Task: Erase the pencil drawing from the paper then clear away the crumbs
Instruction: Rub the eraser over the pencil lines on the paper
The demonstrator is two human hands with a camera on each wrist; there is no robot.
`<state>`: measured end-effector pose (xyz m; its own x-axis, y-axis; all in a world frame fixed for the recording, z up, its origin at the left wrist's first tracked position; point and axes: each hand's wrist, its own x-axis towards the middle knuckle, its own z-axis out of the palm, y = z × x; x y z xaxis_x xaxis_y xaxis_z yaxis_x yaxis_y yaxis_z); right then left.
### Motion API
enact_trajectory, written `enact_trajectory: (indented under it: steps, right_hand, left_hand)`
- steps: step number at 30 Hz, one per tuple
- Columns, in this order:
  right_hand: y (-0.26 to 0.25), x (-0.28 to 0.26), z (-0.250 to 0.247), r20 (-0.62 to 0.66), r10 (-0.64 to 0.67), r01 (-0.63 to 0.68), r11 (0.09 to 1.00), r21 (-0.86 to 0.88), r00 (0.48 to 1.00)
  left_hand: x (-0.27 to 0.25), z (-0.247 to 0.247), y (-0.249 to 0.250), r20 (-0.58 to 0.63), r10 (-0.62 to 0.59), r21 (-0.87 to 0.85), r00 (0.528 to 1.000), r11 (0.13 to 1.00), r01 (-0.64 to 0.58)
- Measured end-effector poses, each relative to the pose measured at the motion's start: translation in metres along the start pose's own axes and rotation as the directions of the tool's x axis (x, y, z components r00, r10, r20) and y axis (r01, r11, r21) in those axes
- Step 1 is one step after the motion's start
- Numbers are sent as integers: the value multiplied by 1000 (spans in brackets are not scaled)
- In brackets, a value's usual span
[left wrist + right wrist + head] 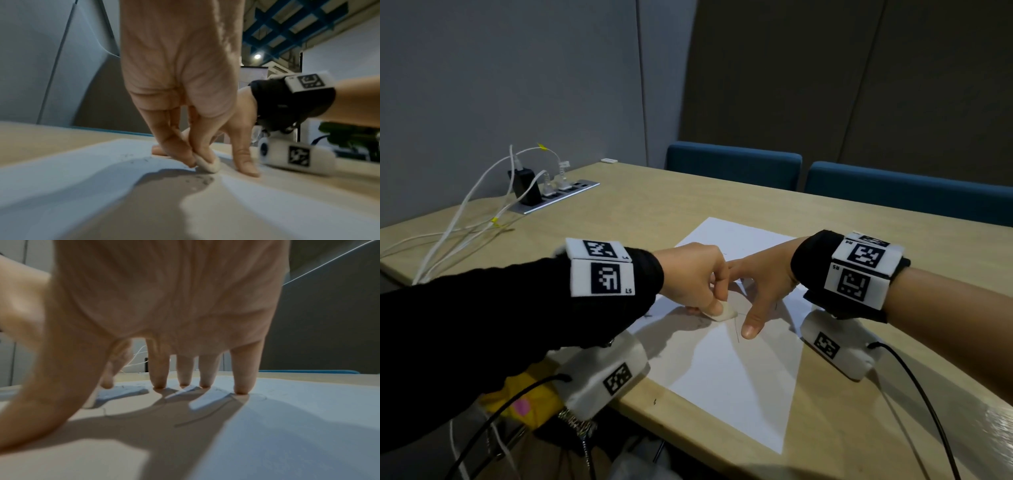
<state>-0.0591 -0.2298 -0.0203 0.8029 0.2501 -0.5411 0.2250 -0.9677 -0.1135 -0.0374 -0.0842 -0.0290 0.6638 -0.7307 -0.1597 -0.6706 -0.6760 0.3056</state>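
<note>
The wooden table (722, 202) is taking up most of the room, with blue chair backs (734, 164) lining its far side and a power strip (558, 195) trailing white cables at the far left. Lying near the front edge is the white paper (739, 383), thin and light, so I judge it is likely to buckle or slide under rubbing unless something is pinning it close to the stroke. The right hand (760, 284) is doing just that, fingers spread and straight, tips (240, 389) pressing flat on the sheet just right of the work. The left hand (691, 274) is pinching a small white eraser (207, 164) between thumb and fingertips, its lower edge touching the paper. The eraser is looking soft and rounded, best held low on its sides so it is not bending. Faint pencil lines (205, 417) are showing under the right palm, so erasing seems unfinished. Tiny dark crumbs (199, 178) are lying scattered beside the eraser.
</note>
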Motion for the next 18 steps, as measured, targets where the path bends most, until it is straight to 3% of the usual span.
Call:
enact_trajectory:
  steps: [4, 10, 14, 18]
  right_hand:
    - [2, 5, 0, 14, 22, -22, 998, -59, 1000]
    - [8, 11, 1, 23, 13, -12, 999, -50, 1000]
    - [9, 11, 1, 18, 36, -35, 997, -62, 999]
    - [11, 16, 1, 29, 14, -12, 998, -58, 999]
  left_hand:
    - [6, -3, -3, -101, -40, 31, 994, 999, 44]
    - [-2, -3, -7, 26, -31, -12, 999, 999, 32]
    - [2, -6, -11, -103, -77, -2, 992, 997, 77]
    - [-5, -1, -10, 56, -41, -94, 998, 994, 46]
